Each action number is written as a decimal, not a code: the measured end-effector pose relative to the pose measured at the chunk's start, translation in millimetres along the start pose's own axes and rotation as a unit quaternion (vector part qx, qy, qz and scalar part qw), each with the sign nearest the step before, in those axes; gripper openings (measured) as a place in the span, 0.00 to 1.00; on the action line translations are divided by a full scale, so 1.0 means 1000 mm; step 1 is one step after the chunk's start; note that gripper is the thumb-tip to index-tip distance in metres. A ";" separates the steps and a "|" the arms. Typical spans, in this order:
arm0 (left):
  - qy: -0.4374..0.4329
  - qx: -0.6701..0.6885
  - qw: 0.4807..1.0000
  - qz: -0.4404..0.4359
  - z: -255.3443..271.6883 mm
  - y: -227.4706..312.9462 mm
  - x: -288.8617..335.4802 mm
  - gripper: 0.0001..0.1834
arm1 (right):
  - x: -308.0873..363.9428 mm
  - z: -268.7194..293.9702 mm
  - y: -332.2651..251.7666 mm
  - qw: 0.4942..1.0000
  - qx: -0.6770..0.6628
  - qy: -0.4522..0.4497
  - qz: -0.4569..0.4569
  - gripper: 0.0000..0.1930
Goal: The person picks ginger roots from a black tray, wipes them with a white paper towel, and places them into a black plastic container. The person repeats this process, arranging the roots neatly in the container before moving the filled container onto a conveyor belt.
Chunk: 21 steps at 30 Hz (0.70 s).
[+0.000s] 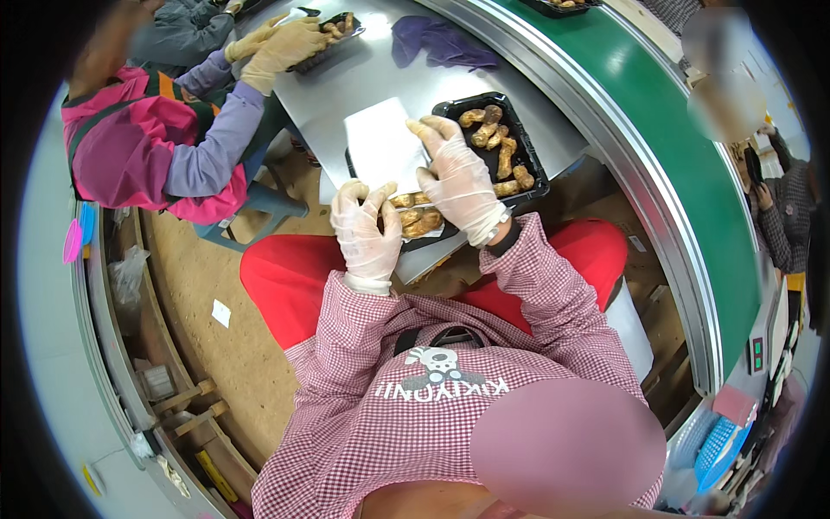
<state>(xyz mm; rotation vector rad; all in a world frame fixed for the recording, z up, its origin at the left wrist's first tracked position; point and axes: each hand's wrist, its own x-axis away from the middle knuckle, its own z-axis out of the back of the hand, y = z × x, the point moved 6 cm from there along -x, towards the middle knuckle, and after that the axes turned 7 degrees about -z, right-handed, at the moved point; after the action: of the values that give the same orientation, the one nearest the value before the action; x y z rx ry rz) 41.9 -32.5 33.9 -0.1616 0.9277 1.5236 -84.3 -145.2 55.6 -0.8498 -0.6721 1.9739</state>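
Note:
A blank white sheet [385,138] is tilted over the far part of a black tray holding several stubby brown mushrooms [421,223]. My right hand [460,177], in a thin clear glove, grips the sheet's right edge, fingers at the upper corner and thumb lower down. At the sheet's near left corner, my left hand [367,232], gloved alike, has its fingertips on the edge, with the thumb beside the mushrooms. The sheet and my hands hide much of this tray. Just to the right, a second black tray [538,164] contains more brown mushrooms [506,156].
A purple cloth [439,43] lies on the metal table [320,104]. Beyond the table's right side runs a green conveyor belt [640,112] with a metal rail. At left, a seated co-worker's gloved hands [281,50] are at another mushroom tray [339,33].

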 end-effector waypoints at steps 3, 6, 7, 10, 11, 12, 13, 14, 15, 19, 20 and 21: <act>0.036 -0.076 0.991 -0.100 0.006 0.018 -0.009 0.23 | -0.006 0.010 0.008 0.998 0.024 0.016 0.050 0.18; -0.064 0.005 0.992 -0.106 -0.002 0.003 -0.009 0.23 | -0.024 0.031 0.027 0.965 0.249 0.045 0.066 0.12; -0.071 -0.010 0.992 -0.100 -0.002 0.002 -0.009 0.24 | -0.027 0.033 0.039 0.951 0.303 0.033 0.045 0.11; -0.077 -0.002 0.993 -0.092 -0.004 0.002 -0.011 0.24 | -0.034 0.038 0.065 0.948 0.314 0.018 0.044 0.08; -0.072 0.007 0.994 -0.085 -0.004 0.002 -0.011 0.24 | -0.034 0.042 0.060 0.958 0.285 0.010 0.039 0.09; -0.070 0.003 0.994 -0.088 -0.002 0.000 -0.010 0.24 | -0.034 0.043 0.055 0.966 0.256 0.002 0.034 0.09; -0.065 0.000 0.994 -0.089 -0.002 -0.001 -0.008 0.24 | -0.030 0.052 0.048 0.987 0.135 0.064 0.052 0.09; -0.060 0.001 0.994 -0.088 -0.003 -0.001 -0.006 0.24 | -0.031 0.056 0.046 0.996 0.073 0.051 -0.027 0.12; -0.066 0.017 0.995 -0.071 -0.003 -0.002 -0.006 0.24 | -0.028 0.058 0.036 0.996 -0.064 0.038 -0.044 0.13; -0.056 0.031 0.995 -0.070 -0.002 0.001 -0.008 0.22 | -0.019 0.025 0.020 0.959 -0.266 -0.101 0.000 0.15; -0.031 0.043 0.996 -0.065 -0.002 -0.002 -0.007 0.22 | -0.014 0.017 0.009 0.965 -0.220 -0.143 0.027 0.15; -0.006 0.054 0.997 -0.061 -0.005 -0.006 -0.004 0.21 | -0.010 0.003 0.018 0.968 -0.171 -0.177 0.048 0.13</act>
<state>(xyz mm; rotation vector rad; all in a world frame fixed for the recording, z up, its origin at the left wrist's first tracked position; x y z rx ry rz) 46.2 -39.0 30.2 -0.1284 0.9698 1.3586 -91.9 -163.0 47.9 -0.7427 -1.2277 2.1547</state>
